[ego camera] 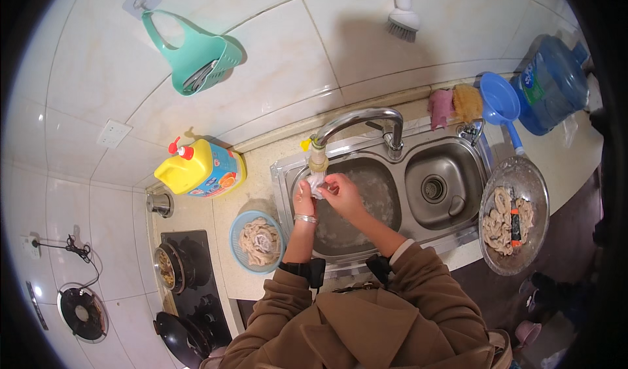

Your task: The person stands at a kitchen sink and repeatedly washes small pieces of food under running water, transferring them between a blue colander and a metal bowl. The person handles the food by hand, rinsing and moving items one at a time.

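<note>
Under the running faucet (pixel 319 160), over the larger sink basin (pixel 363 202), my two hands hold a whitish, wet, soft piece (pixel 316 184). My left hand (pixel 305 200), with a bracelet at the wrist, grips it from the left side. The fingers of my right hand (pixel 341 195) pinch its right edge. Left of the sink stands a light blue plastic basket (pixel 236 261) with pale, folded, intestine-like pieces (pixel 258 239) in it. Right of the sink, a metal bowl (pixel 537 192) holds more such pieces (pixel 499 217) and a black and orange handled tool (pixel 515 224).
A yellow detergent jug (pixel 196 170) stands behind the basket. At left are a cooktop (pixel 196 271), a pot (pixel 171 268) and a wok (pixel 181 337). The smaller basin (pixel 441 187), a blue ladle (pixel 499 97) and a water bottle (pixel 552 87) are at right.
</note>
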Available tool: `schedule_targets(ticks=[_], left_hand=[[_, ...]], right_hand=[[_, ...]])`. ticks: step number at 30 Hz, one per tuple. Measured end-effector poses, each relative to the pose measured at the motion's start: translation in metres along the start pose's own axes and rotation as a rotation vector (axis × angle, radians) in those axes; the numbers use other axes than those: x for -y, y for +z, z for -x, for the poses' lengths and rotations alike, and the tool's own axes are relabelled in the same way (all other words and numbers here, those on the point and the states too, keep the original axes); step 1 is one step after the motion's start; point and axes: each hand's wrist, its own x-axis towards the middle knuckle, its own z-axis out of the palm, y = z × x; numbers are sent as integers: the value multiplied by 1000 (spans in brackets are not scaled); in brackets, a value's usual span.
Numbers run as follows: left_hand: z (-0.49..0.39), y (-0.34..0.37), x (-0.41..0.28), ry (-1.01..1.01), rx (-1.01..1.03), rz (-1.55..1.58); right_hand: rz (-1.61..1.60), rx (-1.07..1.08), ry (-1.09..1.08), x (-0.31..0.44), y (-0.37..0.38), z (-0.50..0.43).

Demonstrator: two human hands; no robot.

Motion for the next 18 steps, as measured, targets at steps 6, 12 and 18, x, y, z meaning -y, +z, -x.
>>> schedule_targets(ticks=[6, 12, 18], left_hand=[[10, 12, 4, -90, -38, 131], [15, 20, -3, -140, -94, 134], [20, 24, -4, -125, -99, 153]], right_hand=[[209, -22, -170, -16, 4, -4], [-40, -34, 67, -17, 6, -5], [297, 39, -195, -11, -3, -9]])
